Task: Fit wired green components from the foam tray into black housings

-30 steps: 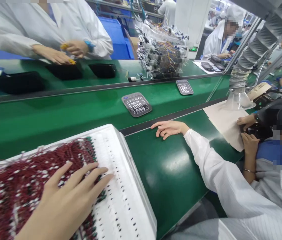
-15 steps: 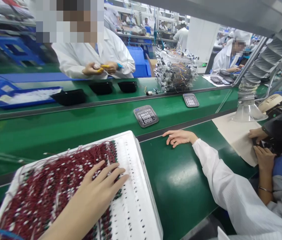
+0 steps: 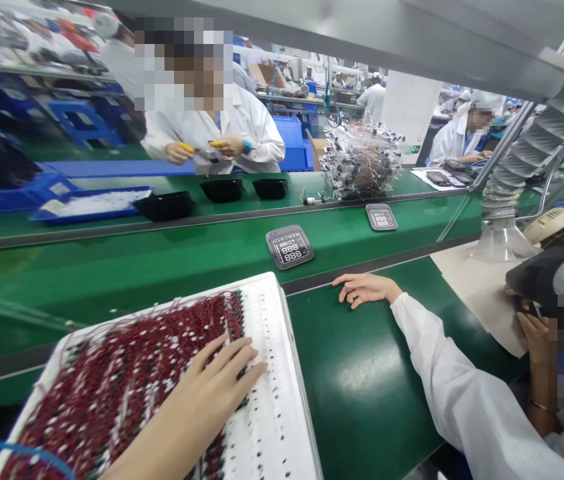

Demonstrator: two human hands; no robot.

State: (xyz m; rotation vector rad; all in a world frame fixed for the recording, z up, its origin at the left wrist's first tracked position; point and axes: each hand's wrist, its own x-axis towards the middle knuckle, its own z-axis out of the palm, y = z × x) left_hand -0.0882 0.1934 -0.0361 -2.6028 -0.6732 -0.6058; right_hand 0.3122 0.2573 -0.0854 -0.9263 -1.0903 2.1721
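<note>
My left hand (image 3: 215,383) rests, fingers spread, over a white foam tray (image 3: 287,373) full of dark red wires (image 3: 127,373) with small white connectors. Nothing shows gripped in it, though its underside is hidden. The tray's right part has rows of small dark holes. My right hand (image 3: 368,289), in a white sleeve, is at the edge of the green bench (image 3: 362,360), fingers loosely apart and holding nothing. Beyond it, on the green belt (image 3: 212,260), lie two grey display panels, a nearer one (image 3: 290,247) and a farther one (image 3: 382,217).
Across the belt a person in a white coat (image 3: 257,127) handles small parts beside black trays (image 3: 222,190). A bundle of wired parts (image 3: 359,163) stands at the back. At right, another person's hand (image 3: 535,333) is near a beige sheet (image 3: 467,287) under an extraction hose (image 3: 537,147).
The view has tilted, so most things sit lower and slightly right. My hands keep nearly the same poses. The person across has moved their hands apart.
</note>
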